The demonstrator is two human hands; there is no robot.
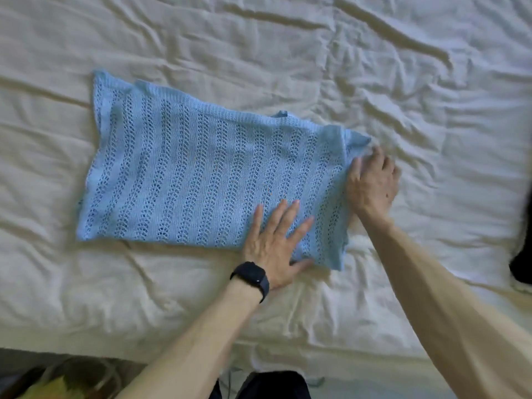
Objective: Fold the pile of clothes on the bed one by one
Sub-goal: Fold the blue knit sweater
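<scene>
Light-blue openwork knit garment (201, 174) is laid flat as a rough rectangle on the bed, left of centre, long axis running left to right; a small tab of the same knit is seen poking out at the far edge. Left hand (276, 240) is laid flat on the near-right part of the knit, fingers straight and spread, nothing gripped; a black wristwatch (252, 276) is worn on that wrist. Right hand (374, 182) is placed at the garment's right edge, thumb on the knit, fingers curled. The area is motion-blurred, so whether the edge is actually pinched can't be told. Handling, as judged: light, soft, limp, with no stiffness to hold a crease. The lacy holes are likely to snag on fingertips and stretch if pulled hard. It is best taken by the ribbed edge or at both corners of one short side, lifted and carried over, then pressed flat with an open palm. Some grip against the sheet is expected, so dragging would bunch it. The surface is a cream bed sheet (288, 53), heavily wrinkled and soft underneath, so folds will not sit perfectly square. A dark object (521, 266) is cut off at the right border, possibly more clothing. A strip of floor with a blurred yellowish item (57, 381) is visible at bottom left.
</scene>
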